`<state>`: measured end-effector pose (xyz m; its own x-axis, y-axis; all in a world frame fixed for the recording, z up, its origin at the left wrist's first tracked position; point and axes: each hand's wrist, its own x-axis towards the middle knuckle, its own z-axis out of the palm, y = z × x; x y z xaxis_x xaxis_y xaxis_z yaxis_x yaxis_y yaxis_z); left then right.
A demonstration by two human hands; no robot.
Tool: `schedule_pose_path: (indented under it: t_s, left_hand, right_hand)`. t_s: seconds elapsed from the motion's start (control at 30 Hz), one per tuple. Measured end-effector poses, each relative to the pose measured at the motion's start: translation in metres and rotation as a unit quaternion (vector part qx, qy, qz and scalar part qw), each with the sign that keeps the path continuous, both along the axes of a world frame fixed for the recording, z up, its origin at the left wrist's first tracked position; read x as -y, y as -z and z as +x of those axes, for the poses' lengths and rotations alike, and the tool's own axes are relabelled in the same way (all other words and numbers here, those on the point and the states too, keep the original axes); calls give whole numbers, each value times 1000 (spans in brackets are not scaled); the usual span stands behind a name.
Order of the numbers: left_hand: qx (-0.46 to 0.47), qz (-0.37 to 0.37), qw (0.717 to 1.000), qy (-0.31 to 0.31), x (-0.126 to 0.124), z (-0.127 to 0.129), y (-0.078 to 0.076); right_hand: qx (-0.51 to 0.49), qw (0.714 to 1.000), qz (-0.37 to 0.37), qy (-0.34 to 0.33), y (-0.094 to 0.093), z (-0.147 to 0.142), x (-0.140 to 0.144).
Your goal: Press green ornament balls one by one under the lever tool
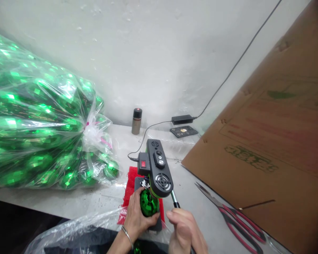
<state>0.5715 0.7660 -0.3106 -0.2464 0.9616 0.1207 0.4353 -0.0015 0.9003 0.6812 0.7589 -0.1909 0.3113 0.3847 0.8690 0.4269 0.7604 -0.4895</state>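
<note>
My left hand [136,216] grips a shiny green faceted ball [148,204] and holds it under the head of a small black press machine [158,168]. The machine has a red switch on its side and stands on a red cloth [129,187]. My right hand [184,230] is closed around the machine's lever handle [175,200], which sticks out toward me. A metal bangle sits on my left wrist.
A large clear bag of green balls [39,123] fills the left. A cardboard box [270,141] leans at the right, with red-handled scissors [233,215] beside it. A small bottle [136,121], a power adapter [182,119] and a black tray [184,131] sit by the wall. Another plastic bag [76,233] lies near me.
</note>
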Motion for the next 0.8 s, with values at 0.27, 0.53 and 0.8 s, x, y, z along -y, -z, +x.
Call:
schedule_pose_path:
  t_s: [0.27,0.53,0.8]
  left_hand:
    - [-2,0,1000,6,0,0,-1]
    - [-6,5,1000,-1,0,1,7]
    - [41,-8,999,9,-2,-4,-1]
  right_hand:
    - [-12,1000,8,12,2,-1,0]
    - [6,1000,12,23,27,-2,4]
    - [-15,989,-134,-56,-48,2,10]
